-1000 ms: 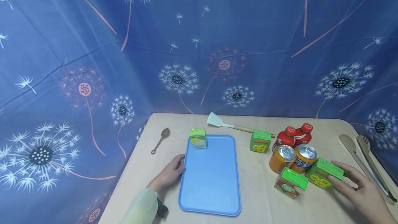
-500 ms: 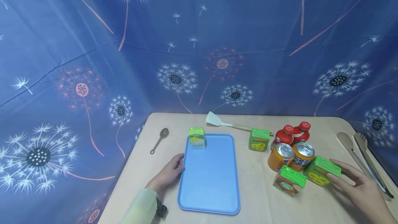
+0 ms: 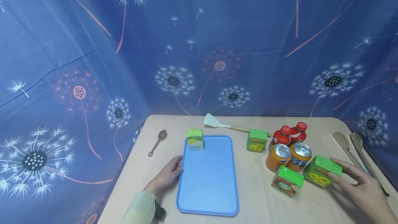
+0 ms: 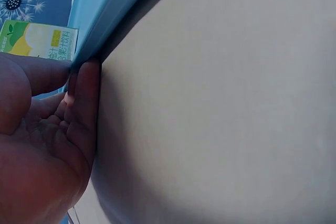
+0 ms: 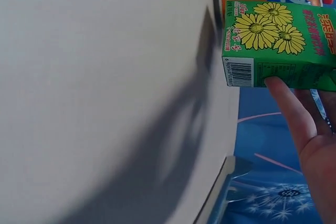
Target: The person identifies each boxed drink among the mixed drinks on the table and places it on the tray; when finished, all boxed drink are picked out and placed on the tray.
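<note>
My left hand [image 3: 166, 174] pinches the left rim of a blue rectangular tray [image 3: 206, 179]; in the left wrist view the thumb lies above the edge and fingers lie under it. My right hand [image 3: 357, 182] holds a green drink carton [image 3: 321, 171] with yellow flowers at its right end, thumb toward the front and fingers behind. That carton, also large in the right wrist view, stands close beside an orange can [image 3: 299, 157]. Just left of it sits a brown-and-green carton [image 3: 286, 182]. A yellow-green juice carton [image 3: 195, 139] overlaps the tray's far left corner.
Another orange can [image 3: 278, 158] and two red-capped bottles [image 3: 281, 136] cluster behind. A second flowered carton [image 3: 256, 141] stands by a white spatula [image 3: 214, 122]. A small spoon [image 3: 158, 142] lies left. At far right are a wooden spoon [image 3: 343, 142] and a slotted fork [image 3: 357, 142].
The head view has shifted slightly, so everything sits a little further left. Both hands keep their places, at the tray and the flowered carton.
</note>
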### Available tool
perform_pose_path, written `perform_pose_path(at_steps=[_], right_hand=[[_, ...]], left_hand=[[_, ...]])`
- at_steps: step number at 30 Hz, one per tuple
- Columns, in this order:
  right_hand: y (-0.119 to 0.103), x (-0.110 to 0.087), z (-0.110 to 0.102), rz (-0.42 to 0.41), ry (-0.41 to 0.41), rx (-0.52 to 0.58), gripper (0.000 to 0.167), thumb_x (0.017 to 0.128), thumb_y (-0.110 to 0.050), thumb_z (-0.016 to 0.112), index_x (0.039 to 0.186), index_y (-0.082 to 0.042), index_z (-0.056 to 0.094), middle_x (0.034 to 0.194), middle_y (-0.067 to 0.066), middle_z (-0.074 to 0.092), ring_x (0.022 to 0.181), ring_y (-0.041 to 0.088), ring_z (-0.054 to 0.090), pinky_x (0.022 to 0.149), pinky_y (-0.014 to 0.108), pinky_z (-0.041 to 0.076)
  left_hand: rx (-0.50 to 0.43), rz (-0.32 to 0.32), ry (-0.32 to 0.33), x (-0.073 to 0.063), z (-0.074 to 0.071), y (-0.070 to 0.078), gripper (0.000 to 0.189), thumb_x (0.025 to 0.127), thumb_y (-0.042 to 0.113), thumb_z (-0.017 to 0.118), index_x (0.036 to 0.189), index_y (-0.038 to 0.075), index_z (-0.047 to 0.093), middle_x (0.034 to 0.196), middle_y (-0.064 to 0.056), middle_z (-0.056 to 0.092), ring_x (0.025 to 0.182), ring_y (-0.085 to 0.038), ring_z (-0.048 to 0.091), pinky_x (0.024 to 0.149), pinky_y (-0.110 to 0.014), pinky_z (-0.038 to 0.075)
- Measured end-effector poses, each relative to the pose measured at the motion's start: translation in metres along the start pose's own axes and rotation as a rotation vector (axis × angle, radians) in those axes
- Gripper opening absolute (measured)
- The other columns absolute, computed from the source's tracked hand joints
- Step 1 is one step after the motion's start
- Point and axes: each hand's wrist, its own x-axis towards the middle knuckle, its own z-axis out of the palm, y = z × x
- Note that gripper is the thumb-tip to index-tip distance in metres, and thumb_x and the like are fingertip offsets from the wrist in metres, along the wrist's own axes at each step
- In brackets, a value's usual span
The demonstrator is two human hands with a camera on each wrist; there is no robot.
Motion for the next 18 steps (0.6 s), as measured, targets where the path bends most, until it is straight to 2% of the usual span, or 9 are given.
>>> perform_pose_path(at_steps=[1, 3, 4, 5, 6, 7, 8, 10, 18], right_hand=[[-0.001, 0.0, -0.002, -0.009, 0.002, -0.005, 0.068, 0.099, -0.033, 0.076, 0.157, -0.01, 0.048, 0.153, -0.006, 0.047, 0.124, 0.053, 0.055, 0.079, 0.069, 0.053], [-0.004, 0.0, -0.005, -0.028, 0.007, -0.002, 0.067, 0.098, -0.034, 0.077, 0.156, -0.013, 0.051, 0.14, -0.024, 0.048, 0.121, 0.021, 0.061, 0.074, 0.049, 0.061], [-0.006, 0.0, -0.007, -0.036, 0.009, 0.008, 0.066, 0.098, -0.033, 0.077, 0.155, -0.014, 0.052, 0.137, -0.026, 0.049, 0.117, 0.007, 0.059, 0.071, 0.039, 0.062], [-0.008, 0.0, -0.009, -0.041, 0.012, 0.014, 0.065, 0.097, -0.034, 0.078, 0.155, -0.016, 0.053, 0.129, -0.034, 0.045, 0.109, -0.007, 0.053, 0.065, 0.029, 0.06], [-0.011, 0.001, -0.011, -0.049, 0.014, 0.022, 0.065, 0.097, -0.033, 0.078, 0.154, -0.016, 0.054, 0.125, -0.037, 0.045, 0.102, -0.016, 0.045, 0.06, 0.02, 0.056], [-0.014, 0.001, -0.012, -0.059, 0.018, 0.039, 0.063, 0.097, -0.031, 0.079, 0.153, -0.016, 0.055, 0.124, -0.038, 0.045, 0.103, -0.016, 0.046, 0.06, 0.019, 0.057], [-0.016, 0.0, -0.014, -0.07, 0.025, 0.051, 0.062, 0.097, -0.029, 0.079, 0.153, -0.016, 0.056, 0.119, -0.042, 0.042, 0.097, -0.023, 0.038, 0.056, 0.012, 0.052], [-0.022, 0.001, -0.016, -0.087, 0.032, 0.08, 0.061, 0.097, -0.025, 0.079, 0.152, -0.014, 0.056, 0.118, -0.043, 0.043, 0.099, -0.024, 0.04, 0.057, 0.012, 0.054], [-0.037, 0.002, -0.028, -0.158, 0.058, 0.087, 0.061, 0.096, -0.014, 0.079, 0.152, -0.016, 0.057, 0.129, -0.042, 0.044, 0.104, -0.025, 0.041, 0.06, 0.008, 0.053]], left_hand=[[-0.003, 0.002, -0.001, 0.0, 0.0, 0.0, 0.055, 0.109, 0.014, 0.054, 0.159, 0.0, 0.036, 0.15, -0.021, 0.049, 0.15, -0.047, 0.03, 0.121, -0.066, 0.023], [-0.001, 0.004, -0.004, 0.0, 0.0, -0.001, 0.056, 0.108, 0.014, 0.054, 0.159, -0.001, 0.035, 0.144, -0.019, 0.052, 0.146, -0.045, 0.038, 0.121, -0.064, 0.028], [0.0, 0.004, -0.006, 0.0, 0.0, -0.001, 0.056, 0.109, 0.014, 0.053, 0.159, -0.001, 0.034, 0.14, -0.017, 0.054, 0.141, -0.042, 0.044, 0.119, -0.063, 0.033], [-0.001, 0.006, -0.009, 0.0, 0.0, -0.001, 0.056, 0.109, 0.013, 0.053, 0.159, -0.001, 0.034, 0.134, -0.015, 0.055, 0.134, -0.039, 0.049, 0.116, -0.06, 0.037], [0.001, 0.006, -0.011, 0.0, 0.001, -0.002, 0.056, 0.109, 0.013, 0.053, 0.159, -0.002, 0.033, 0.127, -0.012, 0.055, 0.127, -0.034, 0.052, 0.113, -0.057, 0.042], [0.004, 0.006, -0.015, 0.0, 0.001, -0.002, 0.056, 0.109, 0.013, 0.053, 0.159, -0.002, 0.033, 0.121, -0.008, 0.054, 0.12, -0.029, 0.054, 0.109, -0.053, 0.045], [0.01, 0.008, -0.018, 0.0, 0.0, -0.001, 0.056, 0.109, 0.013, 0.052, 0.159, -0.002, 0.033, 0.118, -0.007, 0.053, 0.115, -0.025, 0.053, 0.105, -0.05, 0.047], [0.019, 0.009, -0.018, -0.001, 0.0, 0.0, 0.056, 0.109, 0.013, 0.052, 0.159, -0.002, 0.033, 0.115, -0.006, 0.053, 0.108, -0.022, 0.053, 0.099, -0.045, 0.048], [0.013, 0.018, -0.027, 0.0, 0.0, 0.002, 0.055, 0.109, 0.012, 0.051, 0.159, -0.002, 0.033, 0.113, -0.006, 0.052, 0.1, -0.021, 0.054, 0.093, -0.041, 0.048]])
